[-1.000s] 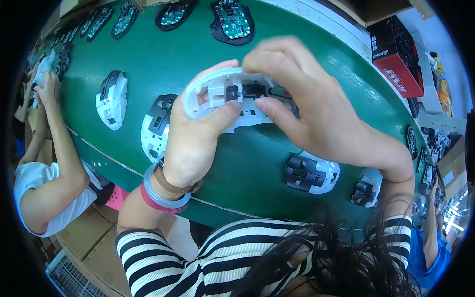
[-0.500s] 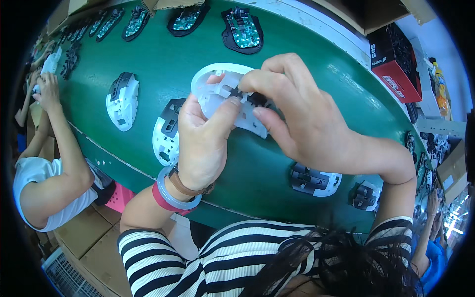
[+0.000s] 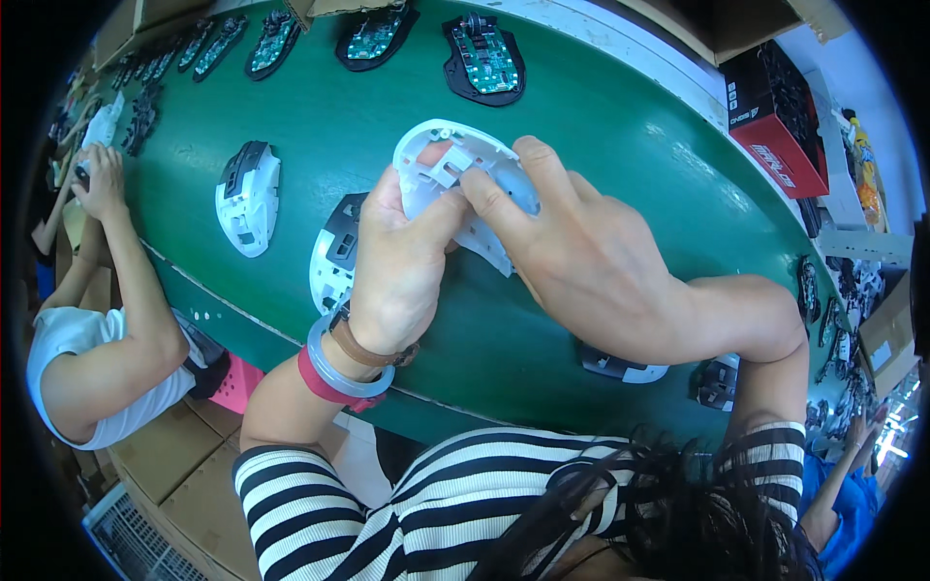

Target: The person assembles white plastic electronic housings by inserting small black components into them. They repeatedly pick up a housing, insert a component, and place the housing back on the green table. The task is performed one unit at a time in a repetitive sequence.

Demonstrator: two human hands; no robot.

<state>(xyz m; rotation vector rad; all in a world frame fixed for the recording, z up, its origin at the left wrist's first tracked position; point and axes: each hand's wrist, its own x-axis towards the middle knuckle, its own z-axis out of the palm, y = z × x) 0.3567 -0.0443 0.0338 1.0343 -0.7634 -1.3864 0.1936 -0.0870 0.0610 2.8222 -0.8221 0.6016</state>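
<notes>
A white plastic computer mouse shell (image 3: 499,171) is held above the table with its hollow inside facing up. My left hand (image 3: 399,257) grips its left side, the thumb resting on the inner face. My right hand (image 3: 593,254) is closed over the shell's right part. Its index fingertip presses inside, close to the left thumb, while the right thumb is hidden. Whether a small part lies under these fingers cannot be seen. Left of my hands lie two white-and-dark-grey mouse shells, one apart (image 3: 248,203) and one partly behind my left wrist (image 3: 334,254).
Black mouse bases with green circuit boards (image 3: 484,60) line the far side of the green table (image 3: 620,116). More shells (image 3: 625,368) lie below my right forearm. A black-and-red box (image 3: 780,145) stands at right. On the left, a co-worker's hand (image 3: 100,184) handles a white part.
My right hand has shifted from a pinch over the shell to pressing its index finger inside. The black piece seen in the shell before no longer shows.
</notes>
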